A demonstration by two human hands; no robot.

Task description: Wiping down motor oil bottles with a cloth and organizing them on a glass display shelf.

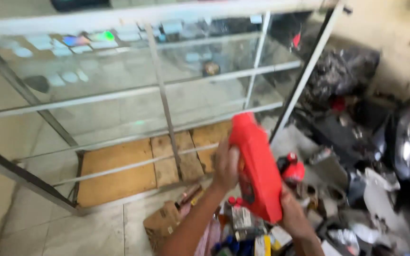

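I hold a red plastic bottle [258,163] upright in front of me with both hands. My left hand [225,166] grips its left side near the top. My right hand [293,215] supports it from below on the right. Behind it stands a glass display case [134,95] with metal framing. A smaller red bottle [293,170] sits just to the right, behind the one I hold.
A cardboard box [162,223] and several small bottles and packets [243,223] lie on the tiled floor below my hands. Dark motorcycle parts and plastic bags [357,142] pile up on the right. A wooden board [119,175] lies under the case.
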